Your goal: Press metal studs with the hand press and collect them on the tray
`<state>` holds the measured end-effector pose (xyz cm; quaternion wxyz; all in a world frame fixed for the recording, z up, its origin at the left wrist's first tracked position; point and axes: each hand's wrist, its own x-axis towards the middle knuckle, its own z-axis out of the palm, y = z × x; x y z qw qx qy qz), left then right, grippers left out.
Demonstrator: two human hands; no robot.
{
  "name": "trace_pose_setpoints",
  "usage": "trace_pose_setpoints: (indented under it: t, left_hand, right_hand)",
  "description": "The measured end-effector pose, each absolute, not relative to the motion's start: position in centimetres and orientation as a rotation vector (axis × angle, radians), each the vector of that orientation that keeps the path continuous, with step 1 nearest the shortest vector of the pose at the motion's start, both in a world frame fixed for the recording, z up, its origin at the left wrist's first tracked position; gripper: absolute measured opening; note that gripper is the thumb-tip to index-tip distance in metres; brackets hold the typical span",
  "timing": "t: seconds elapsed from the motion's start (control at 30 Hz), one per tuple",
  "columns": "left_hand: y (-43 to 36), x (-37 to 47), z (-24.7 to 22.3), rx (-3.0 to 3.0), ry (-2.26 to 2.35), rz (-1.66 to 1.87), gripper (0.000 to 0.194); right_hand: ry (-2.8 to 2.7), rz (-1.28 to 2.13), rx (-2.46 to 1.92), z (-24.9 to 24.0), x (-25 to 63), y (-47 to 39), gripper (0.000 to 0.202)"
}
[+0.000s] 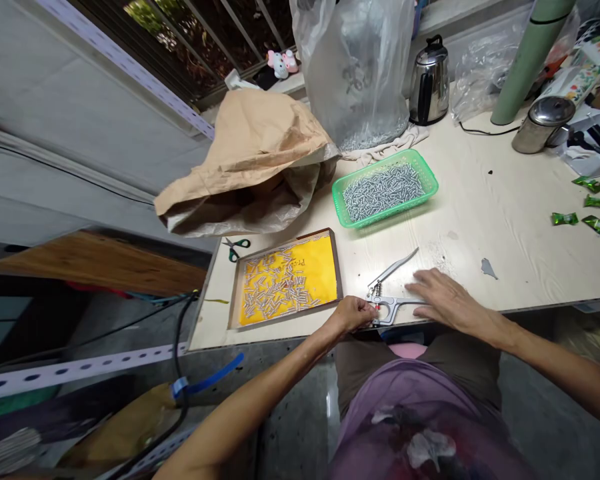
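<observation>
A grey metal hand tool (393,301) with a long lever, a spring and a ring-shaped frame lies at the table's front edge. My left hand (355,313) is closed at the tool's left end, fingertips pinched together by the spring and a small red part. What sits in that pinch is too small to make out. Over the tool's right handle, my right hand (445,301) is open, fingers spread and palm down. Left of the tool lies a shallow tray (336,267) with a yellow bottom, scattered with small metal pins (275,287).
Behind the tool stands a green plastic basket (347,223) full of small metal pieces. A brown paper sack (260,153), a clear plastic bag (357,73) and a kettle (429,83) line the back. Scissors (236,249) lie beyond the tray; green-wrapped sweets (598,225) lie far right.
</observation>
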<state>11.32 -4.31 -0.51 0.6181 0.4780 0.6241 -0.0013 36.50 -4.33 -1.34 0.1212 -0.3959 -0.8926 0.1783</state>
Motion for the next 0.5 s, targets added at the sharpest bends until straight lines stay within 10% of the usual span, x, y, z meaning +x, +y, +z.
trace_pose_setpoints:
  t: [0.2,0.5]
  left_hand:
    - [-4.4,11.4,-0.5,1.116,1.475,-0.025,0.052]
    - [-5.3,11.0,-0.3,1.338,1.579,-0.069,0.047]
  right_hand:
    - [-2.747,0.452,-1.164,-2.0,36.7,-0.5,0.094]
    - [-2.848,0.379,-1.172,-0.1,35.5,-0.3,0.053]
